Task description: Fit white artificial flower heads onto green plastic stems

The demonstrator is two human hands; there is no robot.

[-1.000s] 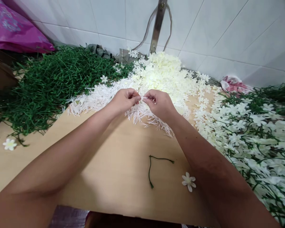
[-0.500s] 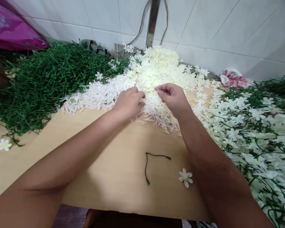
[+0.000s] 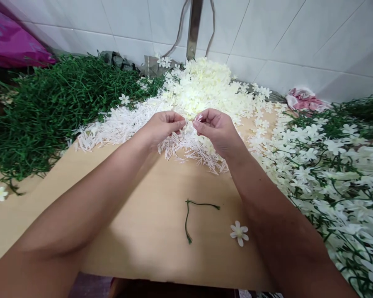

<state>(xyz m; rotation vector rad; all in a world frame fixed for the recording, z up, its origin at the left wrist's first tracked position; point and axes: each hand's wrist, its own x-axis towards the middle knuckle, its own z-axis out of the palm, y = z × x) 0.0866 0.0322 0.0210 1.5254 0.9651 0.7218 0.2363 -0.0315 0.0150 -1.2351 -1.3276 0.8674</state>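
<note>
My left hand (image 3: 168, 125) is closed in a pinch over the pile of thin white stem pieces (image 3: 121, 124); what its fingertips hold, if anything, is too small to make out. Close by on the right, my right hand (image 3: 216, 129) pinches a few thin white stem pieces (image 3: 199, 118) between thumb and fingers. The fingertips of both hands face each other, a small gap apart. Just behind them rises a heap of cream flower heads (image 3: 205, 82). Nearer me, a bent green stem (image 3: 187, 219) and a single white flower (image 3: 239, 233) lie on the cardboard sheet (image 3: 149, 240).
A large mound of green stems (image 3: 56, 111) fills the left. Assembled white flowers on green stems (image 3: 338, 186) spread along the right. A tiled wall (image 3: 267, 37) with a metal upright (image 3: 193, 31) closes off the back. A purple bag (image 3: 12, 39) stands at the far left.
My left hand has gone from loosely curled fingers to a pinch. My right hand has moved slightly left, bringing the fingertips closer together. The whole view has shifted a little.
</note>
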